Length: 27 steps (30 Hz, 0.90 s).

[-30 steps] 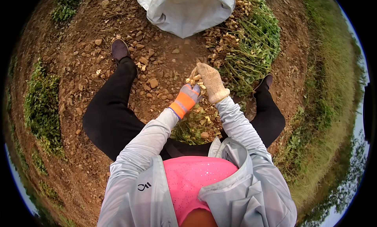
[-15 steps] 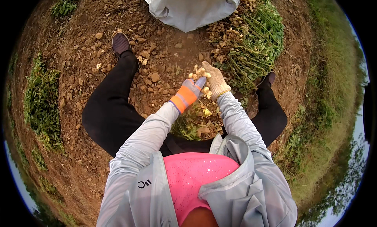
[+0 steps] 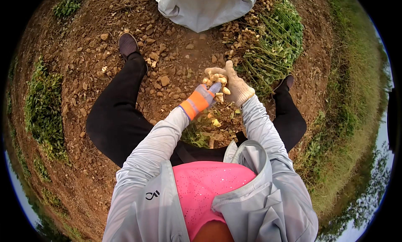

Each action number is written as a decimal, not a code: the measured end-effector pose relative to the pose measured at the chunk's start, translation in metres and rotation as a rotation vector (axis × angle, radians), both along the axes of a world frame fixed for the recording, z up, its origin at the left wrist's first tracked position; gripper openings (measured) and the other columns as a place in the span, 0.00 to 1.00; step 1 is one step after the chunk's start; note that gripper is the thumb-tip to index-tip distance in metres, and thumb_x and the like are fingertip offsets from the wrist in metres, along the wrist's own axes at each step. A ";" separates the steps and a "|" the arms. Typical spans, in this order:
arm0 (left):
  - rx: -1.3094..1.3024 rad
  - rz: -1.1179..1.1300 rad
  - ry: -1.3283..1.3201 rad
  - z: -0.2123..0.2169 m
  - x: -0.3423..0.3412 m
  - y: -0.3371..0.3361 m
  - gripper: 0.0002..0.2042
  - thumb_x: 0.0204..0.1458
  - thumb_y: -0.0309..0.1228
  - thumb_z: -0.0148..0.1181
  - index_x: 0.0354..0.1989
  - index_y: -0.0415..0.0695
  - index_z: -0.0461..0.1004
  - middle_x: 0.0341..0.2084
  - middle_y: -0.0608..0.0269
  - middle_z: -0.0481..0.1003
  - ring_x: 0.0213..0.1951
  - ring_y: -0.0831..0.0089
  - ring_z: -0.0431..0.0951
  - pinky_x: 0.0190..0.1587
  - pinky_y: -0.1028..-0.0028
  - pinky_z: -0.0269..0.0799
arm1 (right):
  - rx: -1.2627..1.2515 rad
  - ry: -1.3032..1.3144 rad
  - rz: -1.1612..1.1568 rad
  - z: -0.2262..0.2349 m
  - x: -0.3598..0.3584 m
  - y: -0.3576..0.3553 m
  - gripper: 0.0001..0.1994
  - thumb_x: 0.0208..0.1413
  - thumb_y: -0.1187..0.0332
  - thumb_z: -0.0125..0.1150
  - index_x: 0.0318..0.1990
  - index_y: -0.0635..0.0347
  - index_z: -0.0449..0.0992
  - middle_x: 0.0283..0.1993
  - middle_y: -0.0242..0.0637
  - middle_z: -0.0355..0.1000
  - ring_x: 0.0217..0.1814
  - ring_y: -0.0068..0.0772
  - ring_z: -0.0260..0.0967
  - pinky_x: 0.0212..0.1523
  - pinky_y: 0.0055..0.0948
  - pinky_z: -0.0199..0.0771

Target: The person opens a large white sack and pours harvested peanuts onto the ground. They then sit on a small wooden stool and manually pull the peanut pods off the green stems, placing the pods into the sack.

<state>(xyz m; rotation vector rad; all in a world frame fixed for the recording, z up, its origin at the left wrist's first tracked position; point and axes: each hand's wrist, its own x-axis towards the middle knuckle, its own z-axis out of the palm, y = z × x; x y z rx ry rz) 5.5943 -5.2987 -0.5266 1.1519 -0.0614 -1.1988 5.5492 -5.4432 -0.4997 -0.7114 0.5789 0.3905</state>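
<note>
A cluster of pale peanuts (image 3: 217,79) in their shells is held between my two hands, in front of my body. My left hand (image 3: 201,98), in an orange and grey glove, is closed on the cluster's near left side with its thumb over the pods. My right hand (image 3: 237,85), in a cream knitted glove, cups the cluster from the far right. Its thumb points up and its fingers curve round behind the pods. One loose-looking peanut (image 3: 226,91) rests near its palm. The fingertips of the left hand are partly hidden.
An open whitish sack (image 3: 201,11) stands ahead. At its right lies a heap of pulled peanut plants (image 3: 276,45) with pods on the roots. My black-trousered legs spread either side over stony brown soil (image 3: 167,57). Leafy plants (image 3: 44,112) grow at left, grass (image 3: 351,116) at right.
My right hand has turned and opened its thumb away from its fingers, which now reach left behind the peanuts. Its wrist has shifted slightly right. My left hand has barely moved.
</note>
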 end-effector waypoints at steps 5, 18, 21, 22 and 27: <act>0.172 -0.254 0.011 0.011 0.010 0.004 0.10 0.54 0.33 0.51 0.42 0.44 0.71 0.29 0.66 0.75 0.28 0.82 0.73 0.28 0.79 0.68 | -0.364 -0.085 0.334 0.026 0.010 -0.010 0.36 0.51 0.34 0.44 0.52 0.59 0.68 0.45 0.35 0.71 0.47 0.27 0.68 0.47 0.27 0.71; 0.225 -0.390 -0.200 -0.020 0.007 0.008 0.13 0.56 0.37 0.48 0.44 0.45 0.70 0.28 0.62 0.75 0.25 0.76 0.75 0.25 0.74 0.70 | -0.633 -0.050 0.358 0.027 0.021 0.010 0.11 0.57 0.61 0.52 0.37 0.60 0.75 0.39 0.30 0.70 0.39 0.20 0.66 0.43 0.22 0.68; 0.163 -0.535 -0.630 -0.022 0.007 0.005 0.14 0.55 0.40 0.47 0.43 0.45 0.71 0.25 0.59 0.73 0.21 0.70 0.74 0.21 0.70 0.67 | -0.736 -0.119 0.439 0.029 0.016 0.005 0.12 0.58 0.61 0.50 0.37 0.59 0.75 0.39 0.30 0.69 0.38 0.21 0.66 0.42 0.22 0.67; 0.180 -0.548 -0.633 -0.019 0.008 0.004 0.13 0.54 0.40 0.48 0.42 0.45 0.70 0.23 0.58 0.72 0.21 0.68 0.73 0.20 0.69 0.66 | -0.835 -0.221 0.487 0.028 0.014 0.003 0.12 0.58 0.60 0.50 0.37 0.59 0.75 0.39 0.30 0.69 0.37 0.21 0.65 0.41 0.21 0.67; 0.015 -0.647 -1.440 -0.047 0.000 0.013 0.13 0.50 0.40 0.54 0.38 0.46 0.66 0.15 0.57 0.68 0.19 0.58 0.72 0.18 0.65 0.65 | -0.735 -0.102 0.436 0.032 0.015 0.012 0.13 0.57 0.58 0.50 0.37 0.58 0.75 0.39 0.30 0.68 0.37 0.22 0.64 0.38 0.20 0.65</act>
